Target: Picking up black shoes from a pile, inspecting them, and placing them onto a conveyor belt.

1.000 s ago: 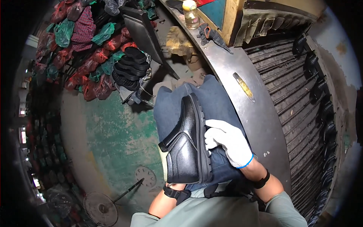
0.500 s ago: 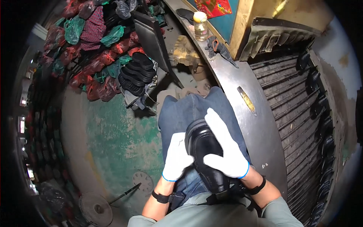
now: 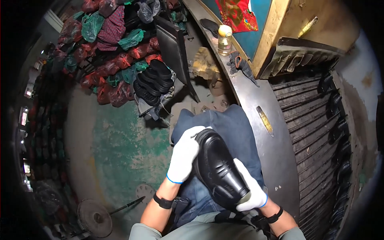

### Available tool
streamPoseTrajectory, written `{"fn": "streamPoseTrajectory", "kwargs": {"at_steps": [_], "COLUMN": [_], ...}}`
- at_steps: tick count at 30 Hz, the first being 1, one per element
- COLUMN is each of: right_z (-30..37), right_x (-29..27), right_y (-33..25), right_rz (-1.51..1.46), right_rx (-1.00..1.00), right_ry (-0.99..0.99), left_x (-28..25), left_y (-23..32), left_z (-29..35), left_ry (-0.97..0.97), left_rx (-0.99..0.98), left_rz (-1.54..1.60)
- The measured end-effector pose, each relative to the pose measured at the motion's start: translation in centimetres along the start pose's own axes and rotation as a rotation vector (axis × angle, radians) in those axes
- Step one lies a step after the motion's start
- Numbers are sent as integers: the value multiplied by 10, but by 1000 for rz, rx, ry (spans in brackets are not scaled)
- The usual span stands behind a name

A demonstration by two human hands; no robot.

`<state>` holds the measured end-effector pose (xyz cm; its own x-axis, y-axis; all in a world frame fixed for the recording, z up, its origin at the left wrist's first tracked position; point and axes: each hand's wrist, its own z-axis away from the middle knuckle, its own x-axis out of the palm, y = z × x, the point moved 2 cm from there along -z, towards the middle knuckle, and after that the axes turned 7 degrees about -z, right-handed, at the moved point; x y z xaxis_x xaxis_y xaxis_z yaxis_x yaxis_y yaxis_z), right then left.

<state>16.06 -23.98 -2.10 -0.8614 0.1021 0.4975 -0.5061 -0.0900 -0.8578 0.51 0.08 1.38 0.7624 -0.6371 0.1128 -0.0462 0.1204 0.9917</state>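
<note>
A glossy black shoe (image 3: 219, 165) lies tilted over my lap, its rounded toe pointing away from me. White cotton gloves with blue cuffs cover both hands. Along the toe's left side my left hand (image 3: 185, 154) is closed on the shoe's edge, its fingertips partly hidden at the toe. At the shoe's opening and right side, my right hand (image 3: 251, 190) grips the heel end; some of its fingers are hidden by the shoe. Beneath the shoe are my dark blue trousers (image 3: 236, 124).
A metal bench (image 3: 278, 160) curves along my right, carrying a yellow-handled blade (image 3: 264, 120), a bottle (image 3: 225, 42) and a dark cloth (image 3: 244, 68). Right of it runs a slatted rack (image 3: 312, 132) with shoes. Black shoes (image 3: 154, 82) are stacked ahead-left near bagged bundles; a fan (image 3: 95, 218) stands lower left.
The shoe has turned so its opening faces lower right. My left hand has moved up to the toe, and my right hand has slid down to the heel end. The view has shifted slightly.
</note>
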Motion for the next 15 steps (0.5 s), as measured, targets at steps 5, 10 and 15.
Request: {"fn": "streamPoseTrajectory", "kwargs": {"at_steps": [5,10,15], "right_z": [-13,-7,36], "right_x": [-25,-34,-32], "right_y": [17,29,-25], "right_rz": [-613,-636,-600], "right_rx": [161,309,60], "right_ry": [14,127,23], "left_x": [19,38,74], "left_y": [-7,-5,-11], "left_z": [-21,-28,-38], "left_ry": [-104,-65,-105], "left_rx": [-227,-80,-143], "left_rz": [422,85,193]}}
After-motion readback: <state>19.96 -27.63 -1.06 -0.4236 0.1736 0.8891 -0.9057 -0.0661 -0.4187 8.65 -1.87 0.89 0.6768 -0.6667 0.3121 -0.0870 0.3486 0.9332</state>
